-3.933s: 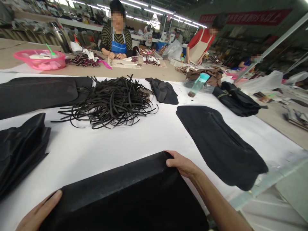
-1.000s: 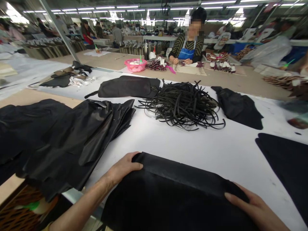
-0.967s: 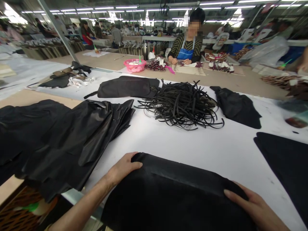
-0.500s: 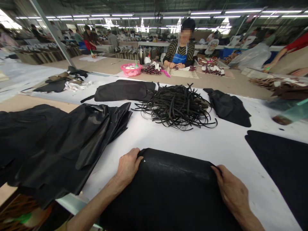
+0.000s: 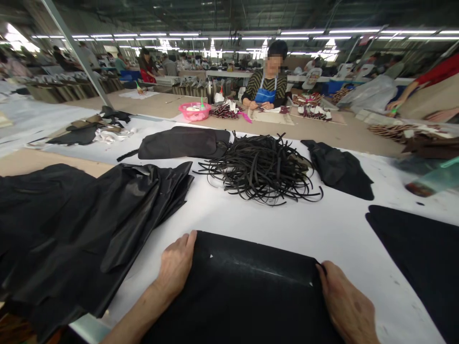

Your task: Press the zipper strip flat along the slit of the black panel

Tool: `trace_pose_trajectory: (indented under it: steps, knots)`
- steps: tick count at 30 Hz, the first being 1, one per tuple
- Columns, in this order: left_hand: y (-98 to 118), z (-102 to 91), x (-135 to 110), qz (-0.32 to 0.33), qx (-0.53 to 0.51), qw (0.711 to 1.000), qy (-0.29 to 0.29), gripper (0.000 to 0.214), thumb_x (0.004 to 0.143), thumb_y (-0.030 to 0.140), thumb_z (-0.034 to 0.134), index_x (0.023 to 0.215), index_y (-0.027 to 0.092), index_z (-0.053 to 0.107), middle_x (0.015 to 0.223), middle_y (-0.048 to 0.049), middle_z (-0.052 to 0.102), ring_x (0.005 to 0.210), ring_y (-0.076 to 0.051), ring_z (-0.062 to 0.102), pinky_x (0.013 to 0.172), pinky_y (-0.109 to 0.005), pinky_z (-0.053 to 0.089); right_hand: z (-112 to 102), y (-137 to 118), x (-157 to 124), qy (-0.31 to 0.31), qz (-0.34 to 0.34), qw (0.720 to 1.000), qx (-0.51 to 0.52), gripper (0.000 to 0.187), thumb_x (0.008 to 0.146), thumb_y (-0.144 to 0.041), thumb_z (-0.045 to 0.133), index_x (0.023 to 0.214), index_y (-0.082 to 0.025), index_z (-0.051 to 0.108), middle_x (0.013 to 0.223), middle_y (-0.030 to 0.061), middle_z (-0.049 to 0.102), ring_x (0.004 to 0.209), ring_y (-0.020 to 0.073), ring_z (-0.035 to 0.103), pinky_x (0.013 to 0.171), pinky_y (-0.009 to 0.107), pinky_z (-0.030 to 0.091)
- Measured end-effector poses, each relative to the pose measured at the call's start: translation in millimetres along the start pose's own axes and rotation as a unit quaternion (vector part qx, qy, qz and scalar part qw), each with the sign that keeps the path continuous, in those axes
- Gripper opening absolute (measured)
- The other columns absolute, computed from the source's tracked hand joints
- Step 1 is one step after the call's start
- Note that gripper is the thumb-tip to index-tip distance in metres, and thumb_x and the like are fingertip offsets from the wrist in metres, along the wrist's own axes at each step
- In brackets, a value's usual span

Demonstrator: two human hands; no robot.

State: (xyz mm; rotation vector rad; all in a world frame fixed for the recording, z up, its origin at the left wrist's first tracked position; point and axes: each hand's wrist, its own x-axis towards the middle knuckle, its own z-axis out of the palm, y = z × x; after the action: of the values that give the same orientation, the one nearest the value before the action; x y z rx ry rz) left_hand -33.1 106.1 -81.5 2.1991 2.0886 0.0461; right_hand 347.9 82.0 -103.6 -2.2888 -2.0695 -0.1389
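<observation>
A black sheet of leather-like material (image 5: 247, 291) lies in front of me at the near edge of the white table surface (image 5: 287, 220). My left hand (image 5: 176, 263) is closed on its far left corner, the thumb hidden beneath or behind the sheet. At the far right corner my right hand (image 5: 346, 298) pinches the edge between thumb and fingers. Two tiny white notches show near the sheet's far edge, along with a pale crease. Beyond the sheet sits a tangled heap of thin black strips (image 5: 263, 167).
Black sheets (image 5: 79, 234) are piled on the left, and another black piece (image 5: 416, 253) lies at right. Folded black pieces (image 5: 179, 143) and a crumpled one (image 5: 339, 167) flank the strips. Across the table a person in a blue apron (image 5: 266, 98) works near a pink basket (image 5: 194, 112).
My left hand has shifted left and nearer along the sheet's corner. The sheet's far edge looks flatter, and a second white notch now shows. The camera has tilted up slightly.
</observation>
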Motion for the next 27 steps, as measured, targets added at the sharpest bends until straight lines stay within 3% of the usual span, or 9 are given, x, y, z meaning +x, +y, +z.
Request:
trace_pose_trajectory:
  steps: [5,7,9,11,14,17,19,23,27]
  knots:
    - [-1,-2.2,1,0.042,0.079,0.996,-0.03,0.053,0.081,-0.01,0.025,0.125,0.009,0.046,0.098,-0.0108,0.059,0.08,-0.023,0.06,0.069,-0.037,0.051,18,32,-1,0.041,-0.067,0.997,-0.027,0.021,0.095,-0.024,0.022,0.098,-0.02,0.043,0.089,0.0083,0.056,0.077,0.0227,0.059,0.056,0.031,0.044]
    - [-6,-3.7,3,0.035,0.113,0.993,-0.029,0.059,0.079,-0.013,0.019,0.127,0.009,0.045,0.108,-0.0125,0.057,0.085,-0.021,0.06,0.073,-0.035,0.052,26,52,2,0.082,-0.106,0.989,-0.064,0.027,0.091,-0.011,0.022,0.11,-0.014,0.041,0.093,0.0124,0.057,0.076,0.0227,0.059,0.06,0.032,0.045]
    - [-14,-7.7,6,0.028,0.13,0.991,-0.006,0.061,0.079,-0.014,0.016,0.127,0.009,0.047,0.115,-0.0141,0.055,0.091,-0.021,0.059,0.077,-0.035,0.052,28,69,7,0.116,-0.11,0.981,-0.109,0.038,0.085,0.0,0.021,0.116,-0.009,0.041,0.096,0.016,0.057,0.074,0.0237,0.059,0.059,0.033,0.045]
    - [-20,-14.8,11,0.019,0.133,0.991,0.004,0.061,0.08,-0.013,0.014,0.123,0.01,0.051,0.119,-0.0156,0.053,0.096,-0.022,0.058,0.08,-0.035,0.051,20,72,18,0.117,-0.084,0.98,-0.136,0.041,0.081,0.005,0.022,0.111,-0.009,0.047,0.096,0.0164,0.057,0.073,0.0256,0.058,0.059,0.036,0.043]
    - [-15,-27.8,23,0.023,0.108,0.994,-0.012,0.055,0.081,-0.01,0.019,0.116,0.011,0.057,0.119,-0.0156,0.054,0.104,-0.025,0.055,0.086,-0.038,0.048,-8,39,42,0.058,-0.065,0.991,-0.101,0.033,0.083,0.003,0.029,0.092,-0.015,0.055,0.09,0.0117,0.057,0.078,0.0273,0.055,0.066,0.039,0.042]
    - [8,-37.5,38,0.08,0.035,0.996,-0.024,0.041,0.087,0.0,0.026,0.106,0.015,0.059,0.106,-0.011,0.058,0.099,-0.025,0.056,0.084,-0.04,0.047,-39,-28,71,-0.008,-0.11,0.993,0.029,0.016,0.092,-0.011,0.043,0.086,-0.02,0.055,0.088,0.0051,0.056,0.08,0.0238,0.055,0.071,0.035,0.042]
    - [27,-41.4,47,0.112,-0.02,0.993,-0.034,0.034,0.09,0.005,0.028,0.098,0.018,0.059,0.099,-0.0076,0.058,0.092,-0.023,0.057,0.079,-0.038,0.048,-52,-73,91,-0.014,-0.118,0.988,0.095,0.012,0.092,-0.012,0.048,0.095,-0.021,0.055,0.095,0.0023,0.056,0.084,0.0201,0.056,0.073,0.03,0.042]
    - [57,-46.6,57,0.146,-0.074,0.985,-0.057,0.027,0.089,0.008,0.033,0.09,0.02,0.057,0.095,-0.0046,0.057,0.09,-0.022,0.056,0.075,-0.035,0.047,-46,-130,133,0.001,-0.084,0.991,0.103,0.017,0.09,-0.017,0.056,0.105,-0.022,0.053,0.108,0.0013,0.054,0.085,0.0185,0.058,0.066,0.027,0.041]
    - [66,-49.1,59,0.161,-0.097,0.98,-0.071,0.024,0.087,0.007,0.036,0.088,0.02,0.056,0.093,-0.0036,0.057,0.089,-0.021,0.056,0.073,-0.034,0.046,-28,-145,159,-0.019,-0.022,0.996,0.09,0.007,0.087,-0.013,0.055,0.092,-0.015,0.058,0.098,0.0077,0.056,0.075,0.0217,0.059,0.059,0.029,0.039]
